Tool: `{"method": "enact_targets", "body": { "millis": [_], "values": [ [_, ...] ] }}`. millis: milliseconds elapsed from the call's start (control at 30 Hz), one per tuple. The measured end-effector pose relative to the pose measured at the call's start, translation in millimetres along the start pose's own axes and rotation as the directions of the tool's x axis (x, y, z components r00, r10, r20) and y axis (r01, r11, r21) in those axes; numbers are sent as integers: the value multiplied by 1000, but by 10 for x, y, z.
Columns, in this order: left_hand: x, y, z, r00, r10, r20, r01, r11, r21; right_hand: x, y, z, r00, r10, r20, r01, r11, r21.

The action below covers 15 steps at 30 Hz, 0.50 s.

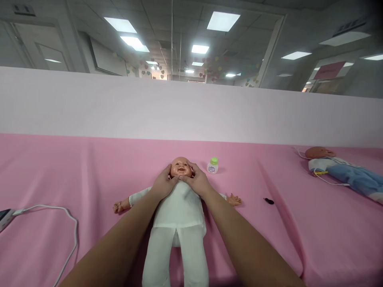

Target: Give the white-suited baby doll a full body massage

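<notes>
A baby doll [183, 211] in white clothes lies on its back on the pink sheet, arms spread out and head away from me. My left hand [164, 183] cups the left side of the doll's head, its thumb near the chin. On the other side, my right hand [197, 181] holds the head in the same way, the two thumbs almost meeting under the chin. A small translucent bottle [212, 168] with a light green cap stands just beyond my right hand.
A second doll [353, 171] in blue and white lies at the far right with thin white tubing. On the pink sheet [98, 167] rest a small black object [269, 201] and a white cable [74, 227] joined to a device [5, 218]. A white wall [191, 111] with glass above borders the back.
</notes>
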<state>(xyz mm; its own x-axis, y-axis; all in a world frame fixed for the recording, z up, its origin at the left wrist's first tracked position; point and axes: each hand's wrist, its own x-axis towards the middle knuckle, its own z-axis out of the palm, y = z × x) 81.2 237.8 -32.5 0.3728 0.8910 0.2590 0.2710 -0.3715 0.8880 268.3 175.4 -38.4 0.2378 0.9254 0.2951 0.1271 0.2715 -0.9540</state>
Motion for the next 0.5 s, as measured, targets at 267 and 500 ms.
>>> {"method": "enact_targets", "body": {
  "millis": [267, 500],
  "values": [
    [34, -31, -29, 999, -33, 20, 34, 998, -57, 40, -30, -119, 994, 22, 111, -27, 999, 40],
    [39, 0, -34, 998, -63, -15, 61, 994, -89, 45, -79, -212, 983, 68, 168, -90, 988, 128]
  ]
}}
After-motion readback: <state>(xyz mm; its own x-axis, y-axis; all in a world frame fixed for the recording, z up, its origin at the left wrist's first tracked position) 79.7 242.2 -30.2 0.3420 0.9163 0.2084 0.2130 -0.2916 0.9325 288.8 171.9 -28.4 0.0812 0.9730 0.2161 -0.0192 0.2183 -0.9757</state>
